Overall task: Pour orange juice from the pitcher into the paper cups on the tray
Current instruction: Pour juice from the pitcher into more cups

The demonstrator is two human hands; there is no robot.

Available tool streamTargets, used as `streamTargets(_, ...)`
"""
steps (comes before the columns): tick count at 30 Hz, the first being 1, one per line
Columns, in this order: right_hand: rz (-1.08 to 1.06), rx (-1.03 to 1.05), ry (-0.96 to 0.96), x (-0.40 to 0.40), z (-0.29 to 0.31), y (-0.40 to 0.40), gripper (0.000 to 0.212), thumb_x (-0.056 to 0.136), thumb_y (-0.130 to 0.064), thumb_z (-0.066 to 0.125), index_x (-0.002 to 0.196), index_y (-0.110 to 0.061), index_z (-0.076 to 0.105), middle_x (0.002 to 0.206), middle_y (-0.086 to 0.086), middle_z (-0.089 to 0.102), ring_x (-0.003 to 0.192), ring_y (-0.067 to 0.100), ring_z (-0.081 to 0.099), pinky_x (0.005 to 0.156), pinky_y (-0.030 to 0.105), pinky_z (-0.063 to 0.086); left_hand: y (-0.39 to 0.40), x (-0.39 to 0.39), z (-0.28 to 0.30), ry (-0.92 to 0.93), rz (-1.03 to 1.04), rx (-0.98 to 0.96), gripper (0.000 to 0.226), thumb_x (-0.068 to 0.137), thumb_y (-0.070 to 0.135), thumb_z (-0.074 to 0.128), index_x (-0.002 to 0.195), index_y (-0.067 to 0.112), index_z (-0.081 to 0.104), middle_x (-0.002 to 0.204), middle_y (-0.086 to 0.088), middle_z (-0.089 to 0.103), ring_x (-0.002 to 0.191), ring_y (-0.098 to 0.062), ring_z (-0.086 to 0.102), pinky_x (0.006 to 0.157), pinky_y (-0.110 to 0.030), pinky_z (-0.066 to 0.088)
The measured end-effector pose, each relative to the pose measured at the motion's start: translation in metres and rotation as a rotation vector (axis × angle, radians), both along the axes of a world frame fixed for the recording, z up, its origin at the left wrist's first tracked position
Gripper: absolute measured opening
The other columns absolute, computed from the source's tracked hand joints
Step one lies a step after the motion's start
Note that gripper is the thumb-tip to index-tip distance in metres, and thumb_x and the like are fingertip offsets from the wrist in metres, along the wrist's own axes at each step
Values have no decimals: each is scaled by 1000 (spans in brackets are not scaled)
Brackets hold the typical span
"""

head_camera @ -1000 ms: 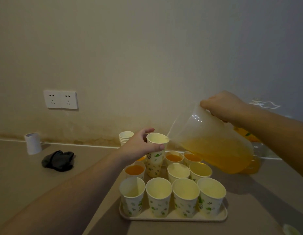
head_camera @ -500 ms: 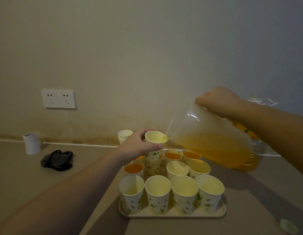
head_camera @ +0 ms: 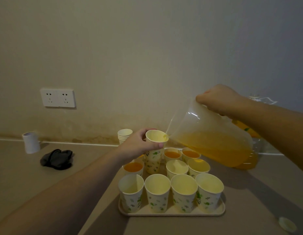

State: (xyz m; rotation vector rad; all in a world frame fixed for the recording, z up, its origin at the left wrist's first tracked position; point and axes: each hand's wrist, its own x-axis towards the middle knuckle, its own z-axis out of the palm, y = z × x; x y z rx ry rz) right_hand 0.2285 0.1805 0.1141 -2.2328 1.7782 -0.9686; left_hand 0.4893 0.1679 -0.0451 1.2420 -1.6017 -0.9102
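The left hand [head_camera: 139,146] holds a paper cup [head_camera: 155,150] with fingers curled round it, lifted above the tray [head_camera: 171,212]. The right hand [head_camera: 218,99] grips the pitcher [head_camera: 206,133] at its top and tilts it, so the spout touches the cup's rim and orange juice [head_camera: 215,148] reaches it. On the tray stand more cups: the front row [head_camera: 171,192] looks empty, and three behind [head_camera: 172,155] have juice. A stack of spare cups [head_camera: 124,135] stands near the wall.

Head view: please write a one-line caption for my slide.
Right hand tilts the pitcher, pouring juice into a paper cup held by the left hand above the tray.
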Motion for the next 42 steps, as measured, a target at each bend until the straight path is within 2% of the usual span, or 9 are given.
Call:
streamTargets(7, -3, -4, 3, 2, 2, 3, 31, 90, -20, 55, 62, -9, 46, 60, 8, 38, 53, 24, 35, 54, 32, 25, 1, 0, -1, 18, -9, 3, 91, 48, 57, 93, 130, 34, 60, 119, 7, 71, 111, -15, 68, 94, -45, 60)
streamTargets(14, 15, 2, -12, 2, 2, 4, 30, 90, -19, 56, 64, -6, 49, 61, 8, 39, 53, 24, 37, 53, 31, 26, 0, 0, -2, 7, -4, 5, 92, 50, 57, 92, 133, 34, 59, 120, 7, 70, 113, -16, 67, 94, -46, 59)
streamTargets(19, 21, -5, 106, 5, 3, 8, 28, 95, -17, 51, 73, 0, 55, 63, 12, 42, 58, 26, 39, 54, 32, 27, 1, -1, -1, -9, -13, 10, 83, 61, 49, 94, 134, 33, 58, 121, 7, 68, 114, -16, 65, 96, -44, 59)
streamTargets(24, -3, -12, 62, 4, 4, 4, 31, 91, -20, 55, 64, -5, 51, 62, 10, 41, 55, 25, 38, 54, 32, 27, 1, -2, -1, -2, -22, 15, 81, 61, 49, 93, 132, 34, 58, 121, 7, 68, 114, -16, 65, 96, -43, 59)
streamTargets(32, 11, -9, 88, 6, 5, 7, 29, 93, -20, 55, 70, -1, 55, 63, 12, 42, 56, 26, 38, 55, 32, 27, -1, -1, -4, -18, 7, 25, 99, 48, 63, 91, 136, 35, 57, 125, 7, 67, 117, -18, 63, 96, -45, 58)
streamTargets(42, 6, 18, 73, 3, 1, 1, 32, 95, -25, 54, 70, -5, 55, 66, 8, 48, 59, 23, 44, 54, 27, 33, 5, -5, -3, -37, -13, 30, 90, 57, 55, 87, 138, 32, 55, 126, 7, 65, 117, -18, 62, 98, -43, 58)
